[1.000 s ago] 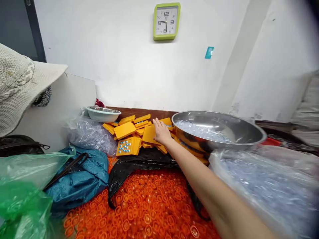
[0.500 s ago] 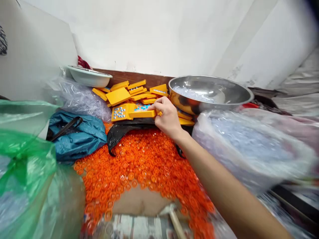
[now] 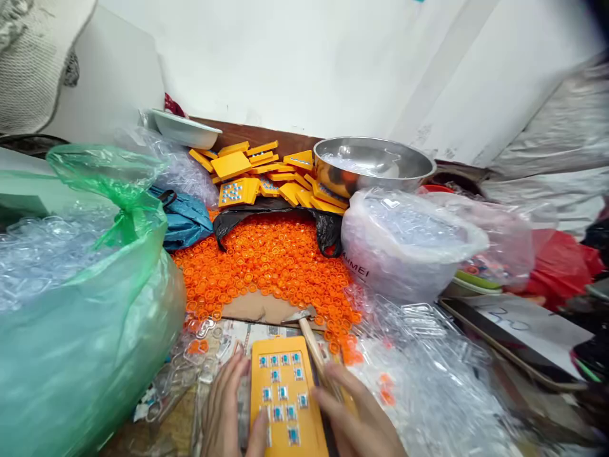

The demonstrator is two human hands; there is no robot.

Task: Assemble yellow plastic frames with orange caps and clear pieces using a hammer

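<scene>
A yellow block [image 3: 285, 381] set with small blue-and-clear pieces lies at the bottom centre, its long side pointing away from me. My left hand [image 3: 228, 406] is at its left edge, with thumb and fingers apart and the thumb over the lower left corner. On the other side, my right hand [image 3: 356, 406] is blurred, its fingers spread near the block's right edge and over the handle of a hammer [image 3: 311, 339]. Behind them many orange rings [image 3: 271, 260] are heaped on cardboard. More yellow blocks [image 3: 231, 165] are piled against the wall.
A green bag [image 3: 95, 330] of clear pieces bulges at the left. To the right stand a steel bowl [image 3: 409, 168], a white plastic bag [image 3: 394, 266] and a phone [image 3: 509, 343] under paper. Loose clear plastic pieces [image 3: 438, 381] spread at the lower right.
My right hand has come back from the yellow pile to the bottom centre. My left hand and a yellow block have come into view there. The view has shifted, showing more of the near surface.
</scene>
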